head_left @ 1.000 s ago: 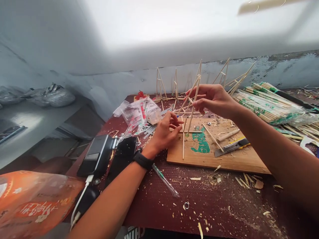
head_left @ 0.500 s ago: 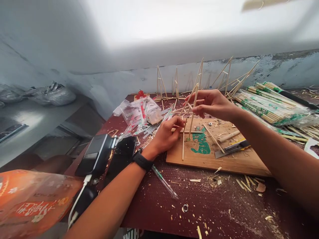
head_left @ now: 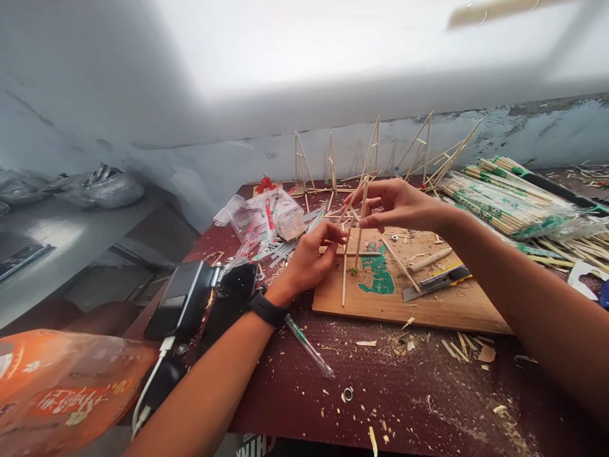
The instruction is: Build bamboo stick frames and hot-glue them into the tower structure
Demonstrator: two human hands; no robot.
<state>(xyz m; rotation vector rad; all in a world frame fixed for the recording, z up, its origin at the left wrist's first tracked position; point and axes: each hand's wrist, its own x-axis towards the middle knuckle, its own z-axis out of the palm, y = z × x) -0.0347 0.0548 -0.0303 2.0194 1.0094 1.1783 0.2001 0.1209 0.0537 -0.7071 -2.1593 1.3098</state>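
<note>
My right hand [head_left: 397, 204] grips a frame of thin bamboo sticks [head_left: 362, 222] near its top, thumb on the near stick and fingers behind. The sticks meet at a peak and spread downward, with a short crosspiece between them. Lower down, my left hand [head_left: 314, 255] has its fingers curled in a pinch at the frame's lower sticks; the exact contact is partly hidden. Beneath is a wooden board [head_left: 451, 311] with a green printed figure [head_left: 378, 279]. On the board lie a loose stick [head_left: 399, 263], a utility knife [head_left: 438, 283] and a thicker wooden rod [head_left: 429, 260].
Several similar stick frames [head_left: 375, 143] stand along the wall. Packs of bamboo sticks [head_left: 499, 197] lie at right. Plastic packaging [head_left: 266, 219] sits at left, near a black phone [head_left: 233, 292] and power bank [head_left: 181, 295]. Shavings and a metal ring [head_left: 348, 394] lie in front.
The peak of the stick frame has dropped slightly, and my right hand has come down with it. My left hand keeps its pinch low on the frame. The whole view has shifted a little.
</note>
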